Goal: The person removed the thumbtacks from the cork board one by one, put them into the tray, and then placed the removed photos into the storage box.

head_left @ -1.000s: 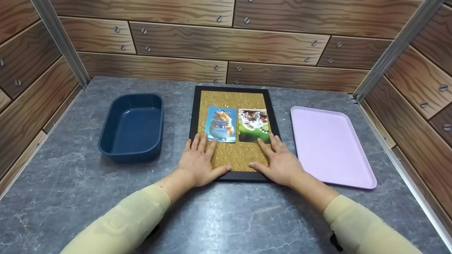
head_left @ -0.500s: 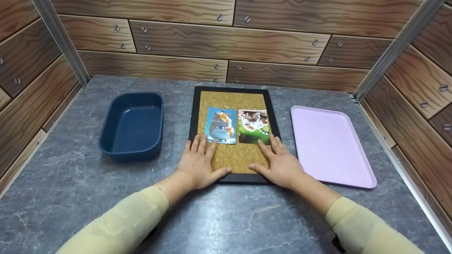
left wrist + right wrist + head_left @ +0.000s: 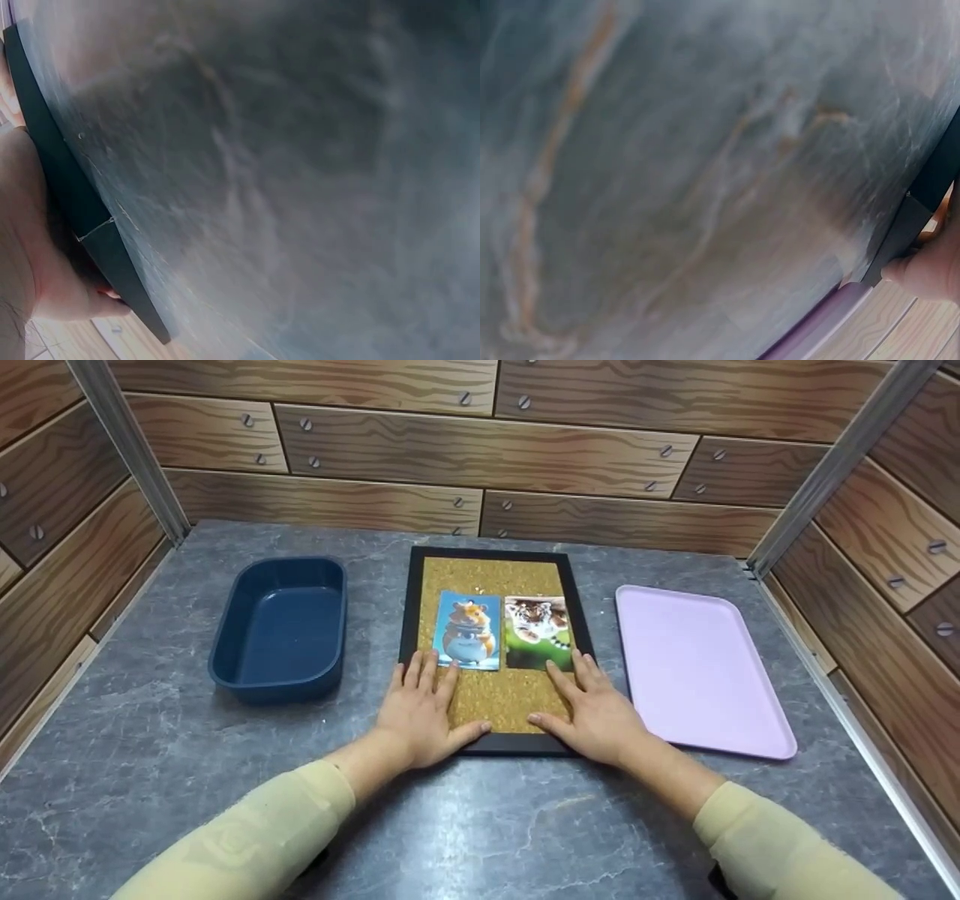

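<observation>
A cork board with a black frame (image 3: pixel 495 745) lies on the table in the middle of the head view. On its cork sit two picture cards side by side, a hamster card (image 3: pixel 470 634) on the left and a tiger card (image 3: pixel 536 630) on the right. My left hand (image 3: pixel 416 716) rests on the frame's near left corner, fingers straight, tips by the hamster card. At the opposite near corner lies my right hand (image 3: pixel 600 716), flat too, with fingertips at the tiger card's lower edge. Both wrist views show a hand over the black frame edge (image 3: pixel 75 180).
A dark blue tub (image 3: pixel 277 694) stands to the left of the board. To the right, close beside my right hand, lies a lilac tray (image 3: pixel 697 675). Wood-patterned walls (image 3: pixel 375 442) with metal corner posts enclose the grey marbled table (image 3: pixel 480 825) at the back and sides.
The board, with both cards on it, has slid slightly toward me, and my hands have moved back a little with it. The tub and the tray stay in place.
</observation>
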Demonstrator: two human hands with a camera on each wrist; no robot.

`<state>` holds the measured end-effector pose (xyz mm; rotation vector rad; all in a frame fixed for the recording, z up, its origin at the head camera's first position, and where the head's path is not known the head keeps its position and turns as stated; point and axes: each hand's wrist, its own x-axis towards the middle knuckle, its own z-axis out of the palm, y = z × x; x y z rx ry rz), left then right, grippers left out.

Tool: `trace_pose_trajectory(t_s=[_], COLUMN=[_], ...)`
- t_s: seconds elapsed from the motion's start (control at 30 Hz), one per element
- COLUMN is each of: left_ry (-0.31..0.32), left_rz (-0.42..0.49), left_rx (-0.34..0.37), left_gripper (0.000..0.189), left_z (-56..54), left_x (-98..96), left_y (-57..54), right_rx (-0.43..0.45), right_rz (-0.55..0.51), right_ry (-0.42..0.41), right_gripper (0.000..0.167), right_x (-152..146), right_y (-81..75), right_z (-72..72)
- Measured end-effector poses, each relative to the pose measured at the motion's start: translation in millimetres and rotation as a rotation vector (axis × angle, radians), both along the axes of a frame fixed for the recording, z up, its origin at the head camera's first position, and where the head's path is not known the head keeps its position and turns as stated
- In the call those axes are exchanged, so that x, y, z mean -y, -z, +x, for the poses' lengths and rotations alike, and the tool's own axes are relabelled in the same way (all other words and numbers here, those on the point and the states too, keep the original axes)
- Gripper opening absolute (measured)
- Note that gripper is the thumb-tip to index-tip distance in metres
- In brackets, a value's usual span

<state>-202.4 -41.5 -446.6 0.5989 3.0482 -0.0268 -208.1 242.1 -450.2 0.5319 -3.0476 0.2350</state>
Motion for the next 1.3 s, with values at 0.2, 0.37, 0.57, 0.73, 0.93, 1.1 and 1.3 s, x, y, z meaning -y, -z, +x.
trace_pose_trajectory(t_s=[0.2, 0.37, 0.57, 0.73, 0.93, 1.1, 1.3], left_ry=[0.0, 0.004, -0.001, -0.002, 0.0, 0.0, 0.001], left_rz=[-0.011, -0.001, 0.016, 0.026, 0.027, 0.031, 0.033], left_rx=[0.009, 0.003, 0.0, -0.004, -0.011, -0.006, -0.009], left_gripper=[0.107, 0.106, 0.106, 0.107, 0.107, 0.107, 0.106], left_z=[3.8, 8.1, 14.6, 19.2, 22.7, 23.8, 24.2], left_x=[0.3, 0.3, 1.0, 1.0, 1.3, 1.6, 1.3], left_y=[0.1, -1.0, -1.3, -1.1, -1.7, -1.0, -0.8], right_rx=[0.012, 0.007, 0.01, 0.008, -0.003, -0.002, -0.008], right_rz=[0.001, -0.005, -0.006, -0.007, -0.004, -0.002, 0.001], right_ry=[0.005, 0.006, -0.002, -0.002, -0.003, -0.003, -0.001], right_gripper=[0.094, 0.094, 0.093, 0.093, 0.093, 0.093, 0.092], right_x=[0.0, 0.2, 0.6, 0.7, 1.0, 1.1, 1.4], right_y=[0.3, 0.3, -0.6, -1.1, -0.1, 0.5, -0.1], right_z=[3.3, 7.0, 11.8, 16.0, 19.0, 20.1, 20.6])
